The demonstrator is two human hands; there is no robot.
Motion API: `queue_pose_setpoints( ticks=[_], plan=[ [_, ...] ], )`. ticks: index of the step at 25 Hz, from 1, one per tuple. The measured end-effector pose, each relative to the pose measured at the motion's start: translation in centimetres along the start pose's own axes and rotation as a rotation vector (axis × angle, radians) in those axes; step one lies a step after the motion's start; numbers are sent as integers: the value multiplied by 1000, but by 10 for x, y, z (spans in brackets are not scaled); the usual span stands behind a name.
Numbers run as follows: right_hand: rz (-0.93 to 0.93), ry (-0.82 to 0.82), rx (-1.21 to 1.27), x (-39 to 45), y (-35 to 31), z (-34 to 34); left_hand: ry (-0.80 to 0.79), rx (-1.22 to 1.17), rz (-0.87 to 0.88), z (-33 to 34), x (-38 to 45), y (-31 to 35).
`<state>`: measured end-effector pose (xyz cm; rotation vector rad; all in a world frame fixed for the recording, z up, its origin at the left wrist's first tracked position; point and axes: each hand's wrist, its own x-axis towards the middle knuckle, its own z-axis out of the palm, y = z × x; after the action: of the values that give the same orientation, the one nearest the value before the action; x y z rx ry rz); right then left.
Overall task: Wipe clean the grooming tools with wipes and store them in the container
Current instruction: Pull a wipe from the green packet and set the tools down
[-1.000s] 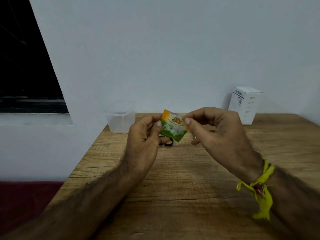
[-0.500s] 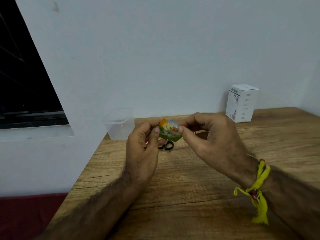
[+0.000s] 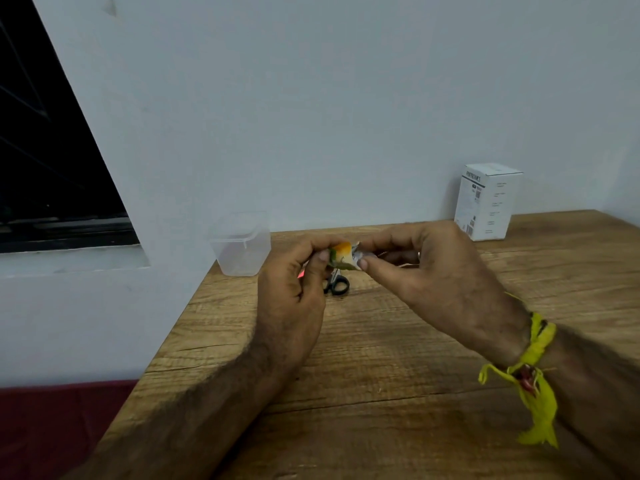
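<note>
Above the near middle of the wooden table, both hands meet on a small wipe sachet: the left hand pinches its left edge between thumb and forefinger, and the right hand pinches the right edge the same way, with the packet crumpled between them. The step in hand looks like tearing the sachet open to get the wipe out. To do it well, the two pinches should sit close together on one edge and pull in opposite directions, one toward the body and one away, so the foil shears rather than stretches (a start at a notch, if there is one, would help; none can be made out here).

The scissors lie on the table just beyond and below the hands, only their black loops and a little of the blades showing. The clear container stands open at the table's far left corner against the wall, well apart from the white box at the far right. A yellow thread hangs loose at the right wrist and could brush things, though nothing blocks the way to the container.
</note>
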<state>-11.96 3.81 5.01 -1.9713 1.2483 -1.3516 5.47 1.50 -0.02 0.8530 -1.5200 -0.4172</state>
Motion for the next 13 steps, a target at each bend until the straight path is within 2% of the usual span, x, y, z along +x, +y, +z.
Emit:
queue_pose_setpoints(
  ticks=[3,13],
  plan=[
    [-31,-62,-74,1,-1,-2,-12,7,15,1,-1,2],
    [-111,-113,-301,5,9,3,-76,115,72,3,-3,9]
  ],
)
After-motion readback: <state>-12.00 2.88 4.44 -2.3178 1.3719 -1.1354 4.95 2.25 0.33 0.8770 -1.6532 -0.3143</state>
